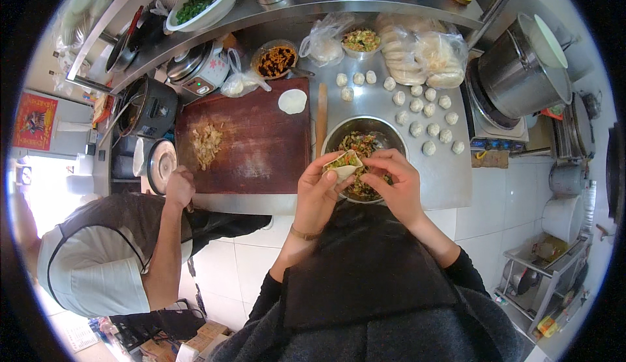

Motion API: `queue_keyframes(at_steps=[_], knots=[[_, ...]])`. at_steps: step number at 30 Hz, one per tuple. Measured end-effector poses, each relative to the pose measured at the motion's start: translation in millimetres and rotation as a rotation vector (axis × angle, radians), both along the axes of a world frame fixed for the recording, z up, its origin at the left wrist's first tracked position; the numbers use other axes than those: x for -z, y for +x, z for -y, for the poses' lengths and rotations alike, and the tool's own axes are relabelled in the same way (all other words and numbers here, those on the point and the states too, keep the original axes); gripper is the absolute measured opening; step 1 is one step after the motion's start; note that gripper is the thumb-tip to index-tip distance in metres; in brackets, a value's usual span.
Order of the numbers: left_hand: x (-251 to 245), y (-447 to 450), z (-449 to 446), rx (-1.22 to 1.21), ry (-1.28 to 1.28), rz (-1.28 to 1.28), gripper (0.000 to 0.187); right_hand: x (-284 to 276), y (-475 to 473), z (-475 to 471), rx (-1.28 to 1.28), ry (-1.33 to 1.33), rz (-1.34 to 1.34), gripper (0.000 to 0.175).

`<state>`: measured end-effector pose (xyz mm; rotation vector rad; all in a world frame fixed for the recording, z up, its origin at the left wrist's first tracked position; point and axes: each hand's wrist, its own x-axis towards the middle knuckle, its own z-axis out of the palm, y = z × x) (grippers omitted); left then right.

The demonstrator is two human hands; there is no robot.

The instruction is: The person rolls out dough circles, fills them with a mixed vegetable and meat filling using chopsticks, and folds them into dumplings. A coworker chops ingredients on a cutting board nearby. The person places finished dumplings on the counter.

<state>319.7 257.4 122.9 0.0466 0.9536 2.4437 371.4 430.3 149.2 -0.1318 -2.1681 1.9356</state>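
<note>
Cupped in my left hand (320, 186) is a round dough wrapper (344, 169), its edge partly raised around a chopped green and orange vegetable filling (346, 159). My right hand (395, 178) is at the right side of the wrapper, thumb and fingers close together; whether they touch the dough is hard to tell. Both hands are over a steel bowl (404, 139) of mixed chopped filling. A wooden rolling pin (321, 117) lies left of the bowl. One flat dough round (292, 101) rests on the dark red board (254, 142).
Several floured dough balls (416, 104) lie right of the bowl, with bagged flat breads (423, 54) behind. A co-worker's hand (180, 186) is at the board's left edge, near chopped food (207, 144). A large steel pot (523, 68) stands on a cooker at right. A steel shelf (313, 11) spans above.
</note>
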Motion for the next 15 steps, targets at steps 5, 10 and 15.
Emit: queue_keyframes(at_steps=[5, 10, 15], knots=[[-2.0, 0.8, 0.4, 0.028, -0.018, -0.038, 0.033, 4.0, 0.7, 2.7, -0.017, 0.032, -0.061, 0.023], [-6.0, 2.6, 0.2, 0.033, -0.068, -0.086, 0.032, 2.3, -1.7, 2.1, 0.050, 0.052, -0.074, 0.015], [-6.6, 2.4, 1.3, 0.123, -0.047, -0.062, 0.033, 1.2, -2.1, -0.8, 0.019, 0.019, -0.074, 0.011]])
